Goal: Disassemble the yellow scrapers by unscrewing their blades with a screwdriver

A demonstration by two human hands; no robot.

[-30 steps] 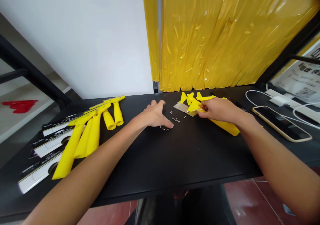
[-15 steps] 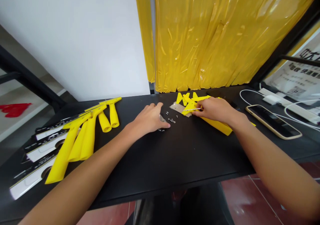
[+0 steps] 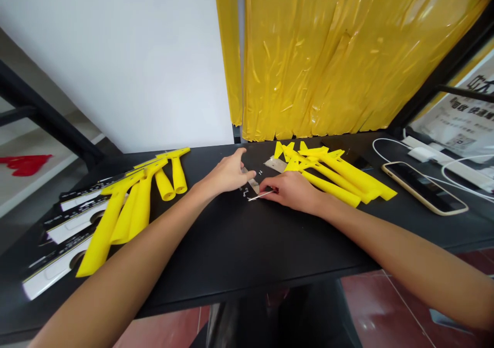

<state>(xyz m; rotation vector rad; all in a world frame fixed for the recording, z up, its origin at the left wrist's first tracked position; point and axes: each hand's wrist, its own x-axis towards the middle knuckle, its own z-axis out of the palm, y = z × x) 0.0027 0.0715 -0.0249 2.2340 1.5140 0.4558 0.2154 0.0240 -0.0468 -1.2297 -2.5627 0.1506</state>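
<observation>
My left hand (image 3: pixel 228 173) pinches a small metal blade (image 3: pixel 251 182) between thumb and fingers, close to several tiny screws (image 3: pixel 244 193) on the black table (image 3: pixel 247 255). My right hand (image 3: pixel 290 191) is shut on a thin metal rod (image 3: pixel 260 196), whose tip points left towards the screws. Behind that hand lie several yellow plastic scrapers (image 3: pixel 332 175) with long handles, fanned out. A flat metal blade (image 3: pixel 275 164) rests at their left end. A further stack of yellow scrapers (image 3: pixel 133 209) lies to the left of my left forearm.
White-and-black packaging cards (image 3: pixel 73 229) lie under the left stack. A smartphone (image 3: pixel 424 188), white cables (image 3: pixel 389 144) and a power strip (image 3: pixel 455 162) sit at the right. A yellow plastic sheet (image 3: pixel 320 54) and a white board (image 3: pixel 116 65) rise behind the table.
My right hand has moved left, away from the yellow pieces and towards the screws, still with the rod. The yellow scrapers now lie fanned out, their handles pointing right. The camera has shifted slightly.
</observation>
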